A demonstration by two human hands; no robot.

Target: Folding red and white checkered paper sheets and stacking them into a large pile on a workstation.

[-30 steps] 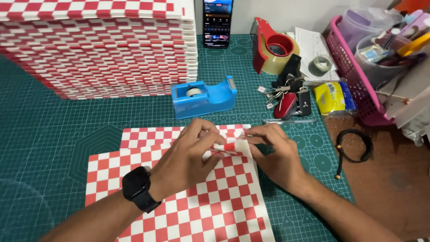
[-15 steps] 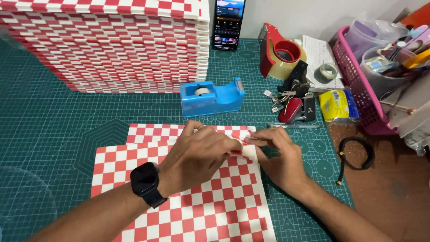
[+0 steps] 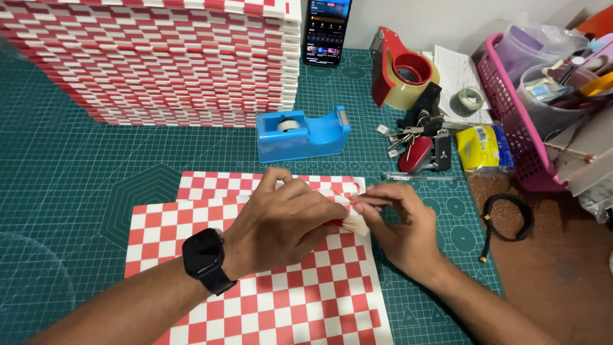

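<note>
1. Pinching at the right edge of a red-and-white checkered sheet [image 3: 255, 300], both hands meet over a small folded corner [image 3: 355, 223] that lifts pale and slightly curled above the pattern.
2. The left hand [image 3: 281, 223], with a black watch [image 3: 205, 259] on its wrist, lies knuckles-up over the sheet; its grip is pressed together on the fold, though the fingertips are mostly hidden beneath the hand.
3. The right hand [image 3: 399, 227] comes in from the side, thumb and forefinger closed on the same corner, so its grip pinches the paper edge rather than spreading flat.
4. The sheet lies flat on the green cutting mat [image 3: 76, 166] that covers the worktop, overlapping a second checkered sheet [image 3: 217, 185] just behind it.
5. Judged by how it bends, the sheet looks light and thin, stiff enough to hold a crease yet easy to dent or tear at a corner; its surface seems smooth and may slide on the mat.
6. The sensible place to take hold appears to be the edge or corner, with the other hand flat on the sheet to keep it from shifting.
7. A blue tape dispenser [image 3: 303, 134] stands just beyond the sheets, and a tall stack of checkered pieces [image 3: 159, 57] rises behind it.
8. A pink basket [image 3: 511, 121], keys [image 3: 418, 144] and a red packing-tape gun [image 3: 402, 73] sit well apart to the right.
</note>
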